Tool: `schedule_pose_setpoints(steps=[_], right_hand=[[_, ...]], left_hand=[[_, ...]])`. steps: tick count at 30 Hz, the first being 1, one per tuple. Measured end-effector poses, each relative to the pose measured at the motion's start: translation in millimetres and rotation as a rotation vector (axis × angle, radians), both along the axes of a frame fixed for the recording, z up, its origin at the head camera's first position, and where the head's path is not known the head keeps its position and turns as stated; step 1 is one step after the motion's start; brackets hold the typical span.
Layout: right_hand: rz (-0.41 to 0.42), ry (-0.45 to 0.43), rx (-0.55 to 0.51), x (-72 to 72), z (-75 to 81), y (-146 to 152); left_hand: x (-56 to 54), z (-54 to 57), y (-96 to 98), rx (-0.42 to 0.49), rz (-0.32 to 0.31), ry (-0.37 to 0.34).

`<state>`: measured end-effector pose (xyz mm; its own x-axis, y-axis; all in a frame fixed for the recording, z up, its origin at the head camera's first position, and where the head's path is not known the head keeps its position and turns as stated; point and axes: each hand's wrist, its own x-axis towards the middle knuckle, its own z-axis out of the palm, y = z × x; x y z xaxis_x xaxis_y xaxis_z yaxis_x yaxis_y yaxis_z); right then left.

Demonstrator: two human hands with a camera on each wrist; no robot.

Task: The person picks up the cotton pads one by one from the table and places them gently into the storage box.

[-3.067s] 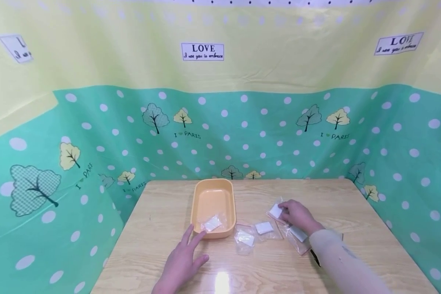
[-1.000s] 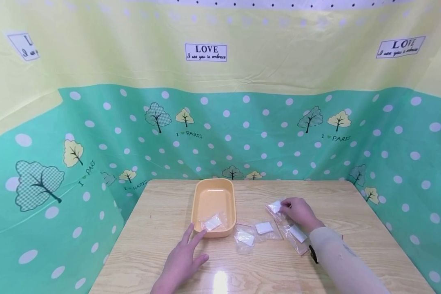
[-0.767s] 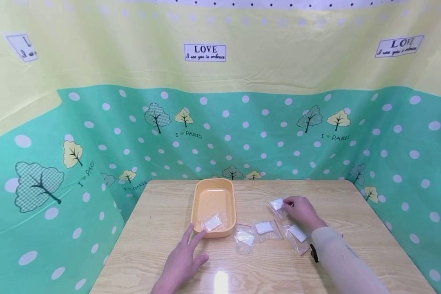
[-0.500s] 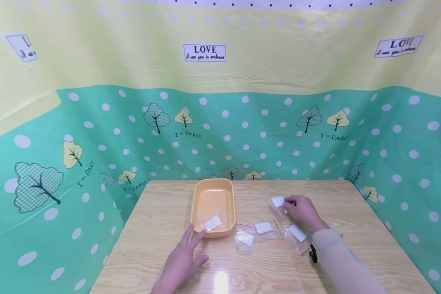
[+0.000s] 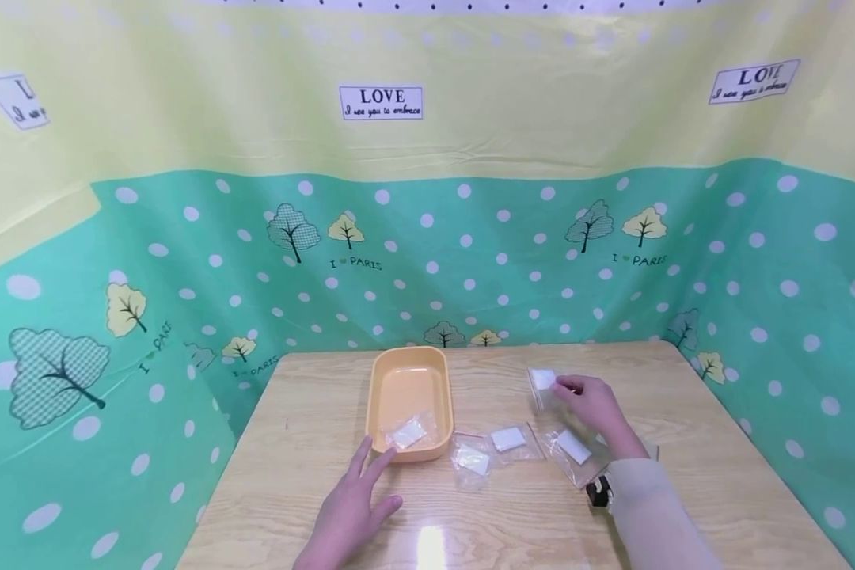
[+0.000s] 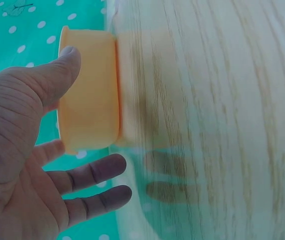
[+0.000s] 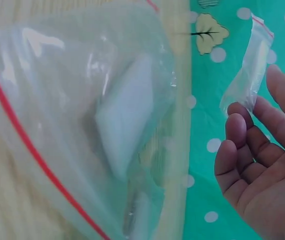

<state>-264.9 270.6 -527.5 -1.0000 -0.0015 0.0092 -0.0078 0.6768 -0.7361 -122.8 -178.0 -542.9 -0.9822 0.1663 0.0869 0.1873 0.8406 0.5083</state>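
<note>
Some bare wood separates the left edge of the table (image 5: 292, 427) from my left hand (image 5: 351, 499), fingers spread, gripping nothing at the near rim of the orange tray (image 5: 409, 388). One bag (image 5: 408, 431) lies inside, two bags (image 5: 472, 459) (image 5: 507, 438) just off its right side. My right hand (image 5: 593, 405) pinches a fourth bag (image 5: 542, 381) by its edge, wood stretching rightward.

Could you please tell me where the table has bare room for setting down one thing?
Bare table shows between the tray and the left curtain, and between the right hand and the right curtain. Crowded: the strip from the tray to just past the right cuff, where small plastic bags lie.
</note>
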Motion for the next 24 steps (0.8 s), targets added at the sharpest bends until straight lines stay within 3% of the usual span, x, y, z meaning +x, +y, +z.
schedule_pose_setpoints(steps=[10, 24], right_hand=[[-0.024, 0.002, -0.037, 21.8, -0.4, -8.3], [-0.040, 0.046, -0.032, 25.7, -2.4, -26.0]], left_hand=[[0.4, -1.4, -1.5, -0.001, 0.007, 0.010], [-0.2, -3.0, -1.8, -0.009, 0.009, 0.021]])
